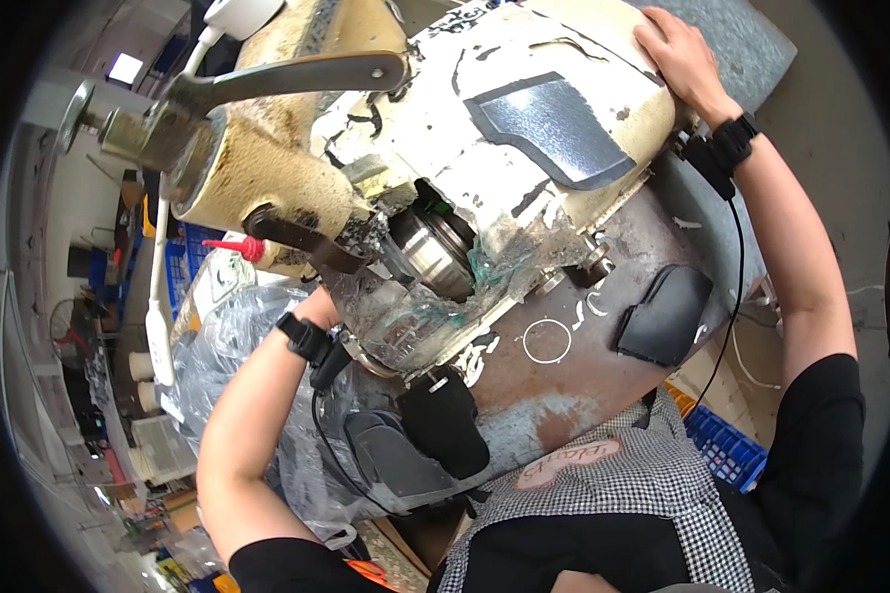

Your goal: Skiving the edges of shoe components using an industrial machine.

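On the front of the black-and-white checked cloth apron [628, 509] I wear, a rounded, pink-edged fabric patch [569, 465] carries a short line of reddish lettering along its length, the only writing I can clearly make out.

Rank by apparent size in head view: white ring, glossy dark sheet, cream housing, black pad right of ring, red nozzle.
1. Cream housing
2. Glossy dark sheet
3. Black pad
4. White ring, red nozzle: too close to rank; nozzle longer, ring broader.
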